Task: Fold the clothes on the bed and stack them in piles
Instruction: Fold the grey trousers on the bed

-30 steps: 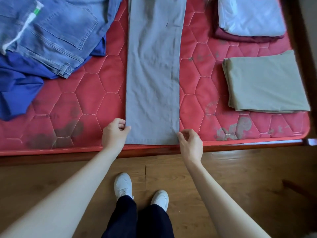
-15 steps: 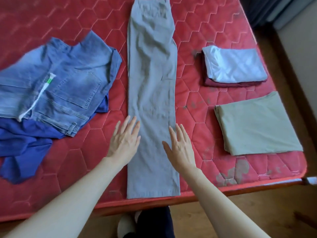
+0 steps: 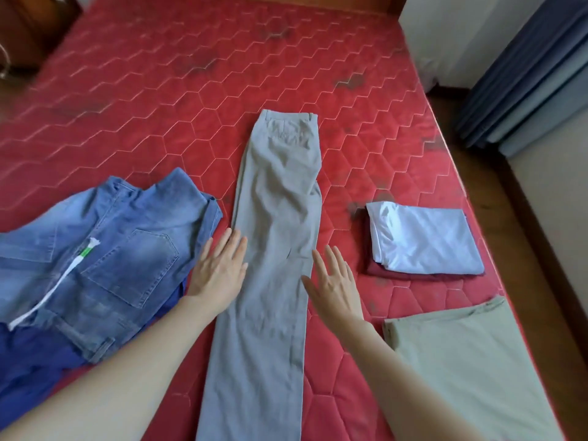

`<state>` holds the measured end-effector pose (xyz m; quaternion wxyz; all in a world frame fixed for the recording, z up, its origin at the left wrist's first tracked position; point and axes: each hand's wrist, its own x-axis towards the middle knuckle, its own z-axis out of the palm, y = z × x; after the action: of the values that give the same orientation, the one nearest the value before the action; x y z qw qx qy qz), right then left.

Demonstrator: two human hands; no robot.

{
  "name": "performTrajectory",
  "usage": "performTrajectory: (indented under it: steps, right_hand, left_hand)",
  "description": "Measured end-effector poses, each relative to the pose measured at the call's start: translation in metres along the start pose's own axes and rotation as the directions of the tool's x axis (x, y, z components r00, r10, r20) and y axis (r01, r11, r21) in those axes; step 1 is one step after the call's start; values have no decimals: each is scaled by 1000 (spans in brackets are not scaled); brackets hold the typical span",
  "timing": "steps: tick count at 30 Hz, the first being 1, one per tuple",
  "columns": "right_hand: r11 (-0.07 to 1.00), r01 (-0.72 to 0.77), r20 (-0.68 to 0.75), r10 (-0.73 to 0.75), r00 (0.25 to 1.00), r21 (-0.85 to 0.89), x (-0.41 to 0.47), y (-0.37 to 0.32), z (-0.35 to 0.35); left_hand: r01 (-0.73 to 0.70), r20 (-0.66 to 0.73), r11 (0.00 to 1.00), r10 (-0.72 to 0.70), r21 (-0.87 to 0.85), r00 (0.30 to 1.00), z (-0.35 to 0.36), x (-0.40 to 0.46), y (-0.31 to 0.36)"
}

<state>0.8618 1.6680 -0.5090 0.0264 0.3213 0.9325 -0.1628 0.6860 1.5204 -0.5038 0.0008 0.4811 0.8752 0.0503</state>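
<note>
Grey trousers (image 3: 273,237) lie flat and lengthwise down the middle of the red mattress (image 3: 191,100), folded leg on leg, waistband at the far end. My left hand (image 3: 219,272) lies flat with straight fingers on their left edge. On their right edge, my right hand (image 3: 334,288) is spread flat too. To the left lie unfolded blue jeans (image 3: 105,256) on top of a dark blue garment (image 3: 35,364). To the right sit a folded white piece (image 3: 423,240) on a folded maroon one (image 3: 385,271), and a folded olive garment (image 3: 461,361).
The bed's right edge borders a wooden floor (image 3: 521,237) and a blue curtain (image 3: 525,74). A dark wooden piece of furniture (image 3: 28,30) stands at the far left corner. The far half of the mattress carries no clothes.
Both hands let go of the trouser hems at the near edge and slid up along the legs, now lying flat at mid-length. My view has lifted from the floor to the whole bed.
</note>
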Motion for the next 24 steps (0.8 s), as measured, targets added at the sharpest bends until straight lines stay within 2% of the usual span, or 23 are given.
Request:
performTrajectory:
  steps: [2,8,13,16,18,21,22,24]
  right_hand:
    - [1000,4,3,-4,1000,-13,19,4,-11]
    - [992,-89,-49,94,994,84,99,5,-18]
    - [959,-252,35,249,968,128,173,22,23]
    - [890,-393,49,392,918,232,218,34,50]
    - [819,-483,-12,511,859,309,245,40,63]
    - [700,-586,-56,660,749,408,277,46,75]
    - [676,-583,-59,675,736,451,284,47,78]
    - [679,-544,-76,656,751,492,291,50,85]
  left_hand:
    - [50,13,999,-50,-13,999,-4,22,-4]
    - [92,191,994,-102,60,976,19,112,-21]
    - [88,310,995,-96,41,946,78,191,-47]
    - [86,354,996,-82,5,932,116,228,-71]
    - [133,317,987,-99,-86,943,136,250,-85]
    - [261,95,880,-244,-397,965,153,271,-94]
    - [299,41,823,-319,-483,947,156,276,-96]
    - [373,36,734,-430,-567,902,159,289,-104]
